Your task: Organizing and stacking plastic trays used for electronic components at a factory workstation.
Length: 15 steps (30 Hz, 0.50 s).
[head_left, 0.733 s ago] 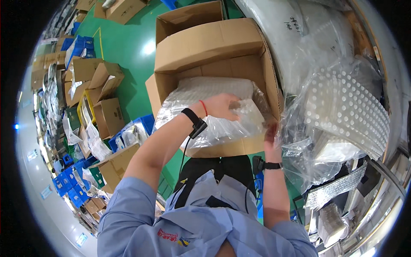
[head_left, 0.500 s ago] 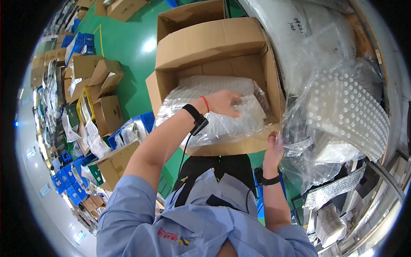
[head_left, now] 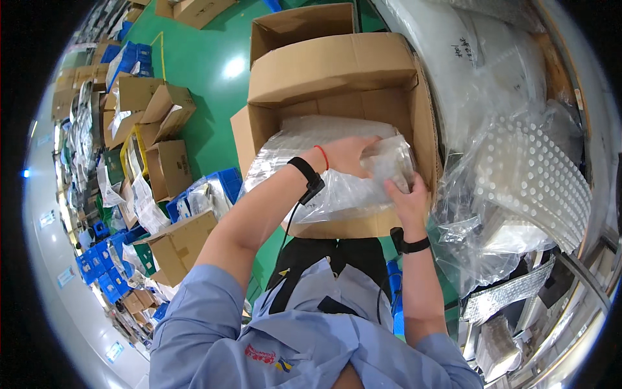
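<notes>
A clear plastic bag (head_left: 324, 188) with translucent ribbed contents lies in the near part of an open cardboard box (head_left: 337, 65). My left hand (head_left: 350, 154) reaches across the bag from the left, and its fingers are closed on the bag's bunched right end (head_left: 389, 161). The fingertips are partly hidden by the plastic. At the box's near right corner is my right hand (head_left: 411, 200), thumb and fingers apart, right against that bunched end. Whether it touches the plastic is hard to see.
To the right stand large clear plastic sacks (head_left: 479, 65) and a sheet with round bumps (head_left: 531, 175). Several cartons (head_left: 168, 110) and blue bins (head_left: 107, 272) line the left. Another box (head_left: 301, 26) is behind the open one. The floor (head_left: 214, 84) is green.
My right hand has moved from outside the box's right edge up and left to the bag's end. My left hand stays at the bag, and its bunched end now sits higher.
</notes>
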{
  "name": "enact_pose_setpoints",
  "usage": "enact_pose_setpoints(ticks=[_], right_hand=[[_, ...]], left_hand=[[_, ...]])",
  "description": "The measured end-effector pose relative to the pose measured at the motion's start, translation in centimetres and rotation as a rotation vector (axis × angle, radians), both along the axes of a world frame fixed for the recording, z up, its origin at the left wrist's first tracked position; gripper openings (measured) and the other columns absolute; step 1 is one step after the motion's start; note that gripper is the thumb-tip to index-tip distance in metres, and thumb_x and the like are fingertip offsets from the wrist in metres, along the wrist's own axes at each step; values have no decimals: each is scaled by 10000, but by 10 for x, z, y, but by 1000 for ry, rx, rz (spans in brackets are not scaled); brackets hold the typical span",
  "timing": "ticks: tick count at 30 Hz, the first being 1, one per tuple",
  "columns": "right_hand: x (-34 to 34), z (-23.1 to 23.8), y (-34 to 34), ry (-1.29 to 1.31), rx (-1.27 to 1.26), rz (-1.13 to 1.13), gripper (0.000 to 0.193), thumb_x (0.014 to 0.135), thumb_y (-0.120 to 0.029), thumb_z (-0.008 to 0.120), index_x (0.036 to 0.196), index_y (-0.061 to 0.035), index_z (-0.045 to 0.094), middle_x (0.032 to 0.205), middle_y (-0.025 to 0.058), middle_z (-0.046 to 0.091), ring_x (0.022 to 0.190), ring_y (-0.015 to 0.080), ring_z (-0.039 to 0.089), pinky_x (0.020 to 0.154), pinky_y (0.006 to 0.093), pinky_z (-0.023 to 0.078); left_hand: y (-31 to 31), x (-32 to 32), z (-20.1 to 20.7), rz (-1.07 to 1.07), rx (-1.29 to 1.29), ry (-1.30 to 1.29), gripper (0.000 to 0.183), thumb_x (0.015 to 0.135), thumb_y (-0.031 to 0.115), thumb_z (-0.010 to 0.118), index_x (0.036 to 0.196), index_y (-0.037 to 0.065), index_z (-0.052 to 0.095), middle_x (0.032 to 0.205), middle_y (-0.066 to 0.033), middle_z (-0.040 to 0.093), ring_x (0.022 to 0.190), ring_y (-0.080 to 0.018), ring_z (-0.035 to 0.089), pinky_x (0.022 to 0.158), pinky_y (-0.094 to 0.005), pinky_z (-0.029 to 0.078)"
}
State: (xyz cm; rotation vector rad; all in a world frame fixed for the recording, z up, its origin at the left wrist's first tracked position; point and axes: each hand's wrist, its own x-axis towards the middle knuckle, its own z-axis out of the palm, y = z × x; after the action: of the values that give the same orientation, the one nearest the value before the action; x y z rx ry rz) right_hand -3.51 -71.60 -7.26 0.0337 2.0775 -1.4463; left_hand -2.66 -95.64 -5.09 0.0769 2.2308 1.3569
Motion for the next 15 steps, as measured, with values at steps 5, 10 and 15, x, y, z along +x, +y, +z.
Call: enact_pose_setpoints(ticks=[5,10,15], right_hand=[[-10,27,-15,220,75,-50,572,723,-218,806,1184,30,576,1027,132,669,938,202,629,851,327,481],[-10,34,-28,167,4,-249,680,753,-158,779,1317,38,453,1236,152,572,1105,230,561,949,342,434],[9,-15,-30,-243,-879,-439,723,849,-46,653,1447,-17,248,1456,120,332,1325,232,354,1131,362,251]], left_hand=[[-16,-2,-4,17,-88,-89,921,655,359,784,1375,-30,361,1311,-269,501,1201,-359,512,1026,-380,403],[-24,-1,-13,53,-176,-145,854,657,360,789,1331,-30,437,1282,-247,538,1173,-337,537,1009,-363,414],[-31,0,-14,213,274,-290,656,708,245,788,1248,-21,528,1154,-128,637,1045,-196,582,956,-314,427]])
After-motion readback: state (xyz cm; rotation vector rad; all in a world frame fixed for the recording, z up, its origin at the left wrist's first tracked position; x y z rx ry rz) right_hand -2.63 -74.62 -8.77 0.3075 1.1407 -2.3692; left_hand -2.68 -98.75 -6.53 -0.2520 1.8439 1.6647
